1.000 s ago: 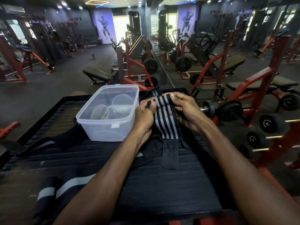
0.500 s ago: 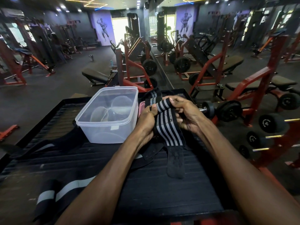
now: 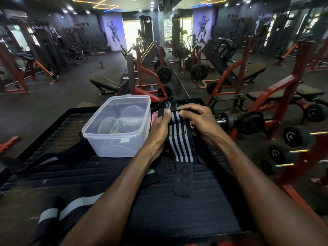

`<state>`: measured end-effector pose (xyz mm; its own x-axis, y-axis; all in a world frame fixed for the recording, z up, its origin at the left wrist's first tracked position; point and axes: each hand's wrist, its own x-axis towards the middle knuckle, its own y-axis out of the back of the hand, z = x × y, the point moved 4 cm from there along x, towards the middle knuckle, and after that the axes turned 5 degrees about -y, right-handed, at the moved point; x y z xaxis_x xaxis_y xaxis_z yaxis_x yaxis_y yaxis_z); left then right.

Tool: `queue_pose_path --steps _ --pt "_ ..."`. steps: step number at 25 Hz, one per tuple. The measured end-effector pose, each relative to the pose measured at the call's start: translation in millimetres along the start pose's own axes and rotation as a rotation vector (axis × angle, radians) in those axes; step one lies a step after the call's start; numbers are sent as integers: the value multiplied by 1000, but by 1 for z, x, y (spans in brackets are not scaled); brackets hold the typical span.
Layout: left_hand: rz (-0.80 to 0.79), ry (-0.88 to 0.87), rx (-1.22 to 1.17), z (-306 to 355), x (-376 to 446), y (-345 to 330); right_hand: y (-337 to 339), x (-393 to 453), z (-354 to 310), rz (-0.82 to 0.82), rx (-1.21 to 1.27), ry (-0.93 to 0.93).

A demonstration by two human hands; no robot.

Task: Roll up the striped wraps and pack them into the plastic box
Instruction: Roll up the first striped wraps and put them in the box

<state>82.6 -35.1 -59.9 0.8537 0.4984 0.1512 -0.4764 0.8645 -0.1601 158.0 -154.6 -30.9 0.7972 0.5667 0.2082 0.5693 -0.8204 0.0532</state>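
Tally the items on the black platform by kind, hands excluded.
Striped wrap held in both hands: 1
Black-and-white wrap at near left: 1
Clear plastic box: 1
Pink lid edge behind box: 1
Total: 4; the dark straps underneath can't be counted.

**A dim gym hall lined with red-framed machines**

A dark floor [image 3: 53,103] is seen under a black ceiling, where angular light strips [image 3: 95,2] are set. A mirror wall [image 3: 195,50] is found at the centre. A muscleman poster [image 3: 113,32] is hung beside a bright doorway [image 3: 131,32]. Black benches [image 3: 104,84], weight plates [image 3: 164,74] and dumbbells [image 3: 294,136] are ranged around.
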Motion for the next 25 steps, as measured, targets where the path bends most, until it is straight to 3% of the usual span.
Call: queue_pose_path --steps 5,10,12,17,23,25 --pt "42 -51 49 5 0 2 -2 4 9 -46 62 -119" --pt "38 31 -137 2 0 0 4 8 8 16 -3 28" --pt "32 27 -100 -4 6 4 3 6 4 -18 11 74" --pt "139 -32 57 2 3 13 -5 3 10 -36 9 -77" --pt "68 61 -106 -1 5 8 -2 4 10 -4 -17 47" --pt "80 39 -40 -2 6 11 -4 5 12 -18 -16 31"
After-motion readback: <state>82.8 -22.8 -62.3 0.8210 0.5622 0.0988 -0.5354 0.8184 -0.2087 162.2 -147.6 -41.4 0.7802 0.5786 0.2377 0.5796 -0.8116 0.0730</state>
